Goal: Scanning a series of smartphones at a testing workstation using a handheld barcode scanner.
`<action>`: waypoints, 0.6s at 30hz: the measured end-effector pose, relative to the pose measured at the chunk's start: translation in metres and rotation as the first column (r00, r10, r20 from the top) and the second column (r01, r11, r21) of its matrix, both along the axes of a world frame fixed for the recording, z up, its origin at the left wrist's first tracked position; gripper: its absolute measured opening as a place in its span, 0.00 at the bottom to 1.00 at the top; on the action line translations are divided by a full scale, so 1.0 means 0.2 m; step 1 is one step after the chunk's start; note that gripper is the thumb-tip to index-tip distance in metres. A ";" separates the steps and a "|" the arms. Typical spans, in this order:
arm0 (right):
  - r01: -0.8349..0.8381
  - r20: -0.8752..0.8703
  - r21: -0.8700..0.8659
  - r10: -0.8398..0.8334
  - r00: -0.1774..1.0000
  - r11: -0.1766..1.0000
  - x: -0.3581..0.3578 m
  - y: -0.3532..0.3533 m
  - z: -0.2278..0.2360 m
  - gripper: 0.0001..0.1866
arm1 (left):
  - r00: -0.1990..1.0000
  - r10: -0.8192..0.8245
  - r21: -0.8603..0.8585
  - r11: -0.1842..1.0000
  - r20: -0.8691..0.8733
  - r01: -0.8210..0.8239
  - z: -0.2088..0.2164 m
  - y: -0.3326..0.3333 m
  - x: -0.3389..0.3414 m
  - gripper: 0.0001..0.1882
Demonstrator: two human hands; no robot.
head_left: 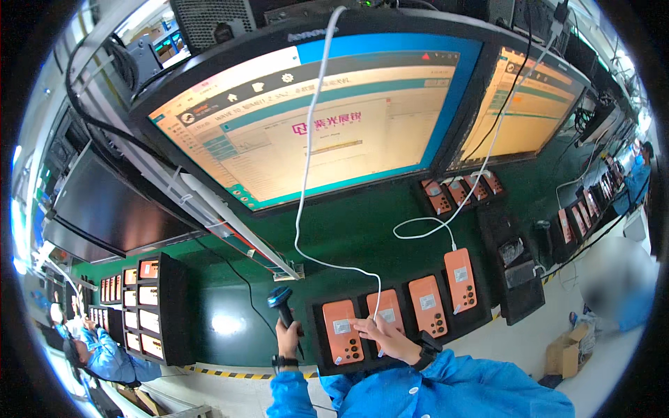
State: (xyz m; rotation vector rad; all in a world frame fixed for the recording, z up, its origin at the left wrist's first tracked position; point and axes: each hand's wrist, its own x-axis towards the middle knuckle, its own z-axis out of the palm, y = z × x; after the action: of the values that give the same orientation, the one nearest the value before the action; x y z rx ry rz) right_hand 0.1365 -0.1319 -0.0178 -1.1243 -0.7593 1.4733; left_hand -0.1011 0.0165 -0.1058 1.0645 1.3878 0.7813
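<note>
My left hand [288, 338] is wrapped round the handle of a dark handheld barcode scanner [280, 298], its head pointing up and away. My right hand [387, 337] lies over the second of several coral phones in a black tray [481, 315]. Its fingertips close on the end of a white cable [339, 266], while one finger stretches left toward the first phone [342, 338]. The second phone [387, 306] is partly hidden by that hand. Farther right lie a third phone [426, 303] and a fourth phone [460, 275], which has a white cable at its top edge. The phones lie backs up, with white labels.
Two monitors [313, 125] stand behind the green bench [230, 306]. A metal post [240, 233] rises left of the scanner. More phones fill a black rack [167, 306] at left. A black holder [519, 285] stands at right. People in blue work at both sides.
</note>
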 end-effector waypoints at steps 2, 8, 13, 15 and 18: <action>0.018 -0.048 -0.001 -0.018 0.999 1.000 -0.02 0.00 0.00 0.19 | 0.986 0.030 0.065 0.997 0.167 -0.042 0.22 -0.16 -0.01 0.23; 0.010 0.166 -0.021 -0.007 0.986 1.000 -0.02 0.04 -0.08 0.22 | 0.969 -0.159 -0.225 0.953 0.188 0.200 0.60 -0.55 -0.02 0.04; 0.205 0.033 0.154 -0.213 0.977 0.966 -0.08 0.07 -0.13 0.12 | 0.934 -0.283 -0.276 0.900 0.217 0.337 0.58 -0.68 0.06 0.12; 0.251 0.015 0.155 -0.257 0.966 0.955 -0.08 0.07 -0.18 0.13 | 0.932 -0.286 -0.254 0.906 0.223 0.339 0.59 -0.68 0.08 0.12; 0.261 0.284 0.181 -0.305 0.909 0.948 -0.06 0.06 -0.22 0.12 | 0.939 -0.275 -0.237 0.917 0.208 0.321 0.58 -0.68 0.08 0.14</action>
State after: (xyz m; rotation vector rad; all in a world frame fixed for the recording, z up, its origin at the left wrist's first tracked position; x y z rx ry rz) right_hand 0.1247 -0.1196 -0.0621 -1.3133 -0.8575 0.9964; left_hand -0.0853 -0.1191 0.0108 0.9435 1.1131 0.4333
